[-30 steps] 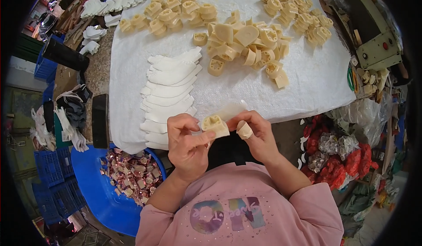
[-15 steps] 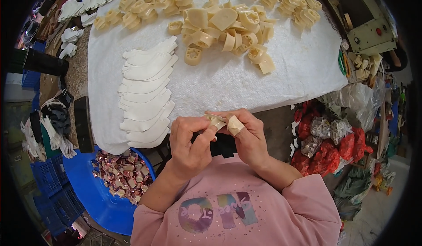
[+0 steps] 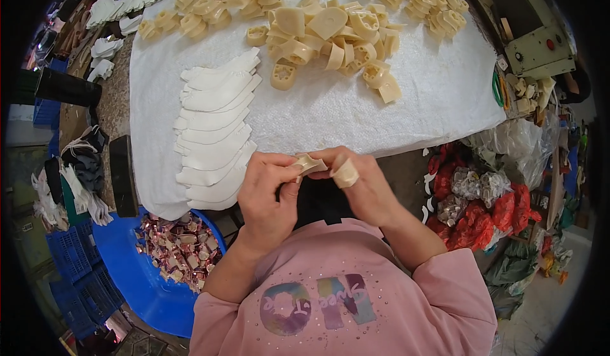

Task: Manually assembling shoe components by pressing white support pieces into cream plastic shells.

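Just in front of the table's near edge, both hands hold a small, glossy cream plastic shoe heel (image 3: 309,163) between them. My left hand (image 3: 268,194) pinches its left end between thumb and fingers. My right hand (image 3: 368,191) has its fingertips at the heel's right side, and a beige wrap (image 3: 345,173) covers its thumb. The fingers hide part of the heel. On the table, a heap of similar cream heels (image 3: 327,22) lies farther away. Overlapping white curved sheet pieces (image 3: 213,136) are laid in a column to the left.
White cloth (image 3: 318,117) covers the table. A blue tub (image 3: 152,295) of pinkish scraps (image 3: 181,251) stands at lower left, near a dark phone-like slab (image 3: 123,177). Red plastic bags (image 3: 473,213) lie at right, below a beige machine box (image 3: 540,54). More heels (image 3: 422,0) sit at far right.
The held heel has turned so more of its curved surface shows. My right thumb has lifted slightly away from it, and the right hand has shifted a little. The whole view has shifted slightly.
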{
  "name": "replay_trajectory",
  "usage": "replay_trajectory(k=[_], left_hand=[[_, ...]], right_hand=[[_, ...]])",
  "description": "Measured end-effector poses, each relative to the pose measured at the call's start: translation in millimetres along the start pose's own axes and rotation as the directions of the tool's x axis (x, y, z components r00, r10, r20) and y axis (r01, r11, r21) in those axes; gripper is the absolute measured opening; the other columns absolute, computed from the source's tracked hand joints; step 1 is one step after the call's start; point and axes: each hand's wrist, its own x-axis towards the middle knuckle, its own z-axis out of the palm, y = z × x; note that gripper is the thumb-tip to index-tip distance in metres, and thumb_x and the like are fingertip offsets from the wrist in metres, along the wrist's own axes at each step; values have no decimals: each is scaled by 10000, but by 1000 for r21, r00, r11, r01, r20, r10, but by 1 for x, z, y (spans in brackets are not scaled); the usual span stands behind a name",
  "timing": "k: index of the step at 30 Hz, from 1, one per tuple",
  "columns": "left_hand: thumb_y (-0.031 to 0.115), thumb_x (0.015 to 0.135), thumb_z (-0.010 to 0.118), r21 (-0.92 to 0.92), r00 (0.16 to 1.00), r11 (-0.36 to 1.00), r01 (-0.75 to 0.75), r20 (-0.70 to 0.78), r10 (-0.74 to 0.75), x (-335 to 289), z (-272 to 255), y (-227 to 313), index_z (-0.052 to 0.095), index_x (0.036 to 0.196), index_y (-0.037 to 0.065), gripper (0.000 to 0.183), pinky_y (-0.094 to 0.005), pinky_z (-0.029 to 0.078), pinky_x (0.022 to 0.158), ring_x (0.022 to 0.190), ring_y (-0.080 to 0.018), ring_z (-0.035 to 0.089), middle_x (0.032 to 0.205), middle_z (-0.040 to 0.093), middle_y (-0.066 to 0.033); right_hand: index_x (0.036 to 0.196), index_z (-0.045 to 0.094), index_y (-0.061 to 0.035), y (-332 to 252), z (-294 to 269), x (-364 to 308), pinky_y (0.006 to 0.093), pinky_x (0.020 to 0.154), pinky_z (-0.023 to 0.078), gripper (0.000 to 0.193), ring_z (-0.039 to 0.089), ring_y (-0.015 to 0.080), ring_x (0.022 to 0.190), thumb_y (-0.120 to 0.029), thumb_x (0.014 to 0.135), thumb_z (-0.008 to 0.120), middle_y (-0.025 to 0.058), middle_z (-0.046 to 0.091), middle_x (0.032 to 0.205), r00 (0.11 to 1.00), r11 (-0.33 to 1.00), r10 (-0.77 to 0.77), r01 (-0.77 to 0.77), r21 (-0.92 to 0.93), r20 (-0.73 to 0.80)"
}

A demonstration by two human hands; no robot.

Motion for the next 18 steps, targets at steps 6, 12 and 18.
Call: replay_trajectory(k=[6, 12, 18], left_hand=[[-96, 789, 634, -493, 986, 855, 161, 42, -161, -10, 4, 1, 511, 823, 22, 174, -279, 493, 744, 873, -209, 606, 947, 593, -149], [-133, 677, 675, -226, 998, 974, -26, 49, 38, -7, 2, 1, 503, 772, 23, 251, -283, 500, 624, 742, -228, 616, 872, 617, -126], [-35, 805, 659, -221, 997, 974, 47, 78, -30, -10, 4, 1, 546, 840, 22, 131, -259, 493, 692, 818, -154, 590, 908, 601, -122]], right_hand=[[1021, 588, 22, 3, -19, 17, 263, 783, 486, 226, 603, 131, 881, -158, 886, 607, 91, 637, 959, 946, 920, 234, -291, 265, 226], [1047, 563, 9, 6, -15, 18, 262, 749, 492, 274, 603, 118, 847, -126, 834, 671, 86, 647, 924, 932, 886, 170, -287, 365, 320], [1096, 533, 9, 8, -6, 20, 271, 737, 501, 255, 605, 124, 861, -135, 892, 584, 98, 641, 936, 936, 877, 250, -327, 353, 247]])
